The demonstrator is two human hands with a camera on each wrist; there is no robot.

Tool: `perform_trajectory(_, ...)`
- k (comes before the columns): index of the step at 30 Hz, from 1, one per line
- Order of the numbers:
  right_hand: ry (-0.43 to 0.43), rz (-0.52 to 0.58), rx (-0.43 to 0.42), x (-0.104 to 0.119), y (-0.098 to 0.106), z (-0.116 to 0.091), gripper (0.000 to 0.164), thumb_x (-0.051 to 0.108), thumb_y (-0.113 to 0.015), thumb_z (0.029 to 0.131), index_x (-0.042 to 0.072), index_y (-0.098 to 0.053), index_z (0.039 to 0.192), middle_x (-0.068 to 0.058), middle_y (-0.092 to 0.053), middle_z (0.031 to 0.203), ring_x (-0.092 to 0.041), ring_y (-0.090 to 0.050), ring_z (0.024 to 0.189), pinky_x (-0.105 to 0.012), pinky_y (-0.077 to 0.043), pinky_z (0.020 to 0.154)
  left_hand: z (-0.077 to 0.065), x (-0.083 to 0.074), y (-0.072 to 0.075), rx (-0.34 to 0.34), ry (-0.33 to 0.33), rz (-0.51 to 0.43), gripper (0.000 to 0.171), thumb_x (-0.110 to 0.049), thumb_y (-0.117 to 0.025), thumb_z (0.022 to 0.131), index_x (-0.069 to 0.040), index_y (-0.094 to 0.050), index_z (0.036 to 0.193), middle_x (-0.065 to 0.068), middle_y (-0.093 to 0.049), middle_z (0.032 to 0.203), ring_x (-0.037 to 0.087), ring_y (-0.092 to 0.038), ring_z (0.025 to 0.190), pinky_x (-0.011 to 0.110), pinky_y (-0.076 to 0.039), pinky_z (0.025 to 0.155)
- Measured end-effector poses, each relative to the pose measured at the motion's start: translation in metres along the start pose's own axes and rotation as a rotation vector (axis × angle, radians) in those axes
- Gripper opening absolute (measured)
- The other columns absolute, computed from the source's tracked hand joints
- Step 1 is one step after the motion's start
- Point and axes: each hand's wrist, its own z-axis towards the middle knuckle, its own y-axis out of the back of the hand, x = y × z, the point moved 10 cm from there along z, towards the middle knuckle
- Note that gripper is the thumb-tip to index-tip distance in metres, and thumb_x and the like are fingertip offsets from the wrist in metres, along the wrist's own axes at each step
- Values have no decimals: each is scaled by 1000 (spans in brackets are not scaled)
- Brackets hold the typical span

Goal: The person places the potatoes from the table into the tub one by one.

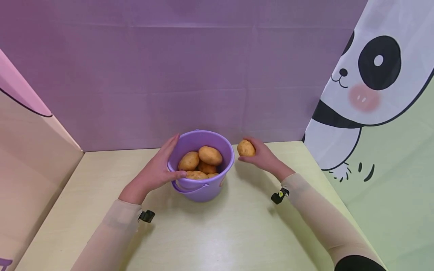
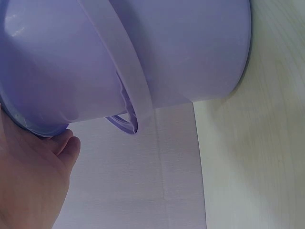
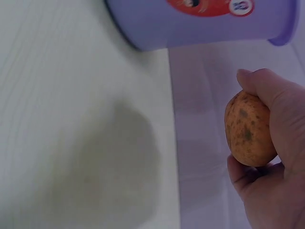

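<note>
A purple plastic bucket (image 1: 205, 190) stands upright on the table, its handle hanging down at the front. Inside it lie several potatoes (image 1: 210, 155), the lower ones partly hidden. My left hand (image 1: 157, 171) holds the bucket's left rim, thumb over the front edge and fingers along the far left side; in the left wrist view the fingertips bend at the rim. Right of the bucket, my right hand (image 1: 261, 154) grips one potato (image 3: 249, 129) between thumb and fingers. This potato is held up over the back of the table, at about rim height, with dark spots on its skin.
The pale wooden table (image 1: 210, 241) ends at a purple backdrop (image 1: 190, 75) close behind the bucket. A panda-printed panel (image 1: 390, 113) borders the right side and a pinkish panel (image 1: 30, 165) the left. A red sticker (image 3: 205, 5) shows on the bucket's side.
</note>
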Motion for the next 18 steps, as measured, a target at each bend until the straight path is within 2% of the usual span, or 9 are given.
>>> perform_trajectory(4,24,12,12,16,8,-2,78,19,-94,88,1,-56,154,-16,-67,137,-34,-66,116,-52,-57,102,-1,0,0,0,3,-2,132,-63,-89,86,-13,-10,179,12,-8,185,46,-16,167,74,-24,128)
perform_trajectory(8,17,21,23,28,15,-6,81,20,-94,88,3,-54,157,-15,-65,141,-34,-65,119,-52,-56,103,-1,-1,0,-2,2,2,130,-56,-90,87,-12,-10,179,12,-8,185,46,-15,168,74,-24,128)
perform_trajectory(18,18,7,41,51,28,-14,87,22,-95,89,3,-50,161,-17,-61,146,-35,-63,122,-52,-56,105,-1,-1,1,2,3,5,132,-66,-87,87,-11,-10,179,13,-9,185,46,-15,168,74,-23,128)
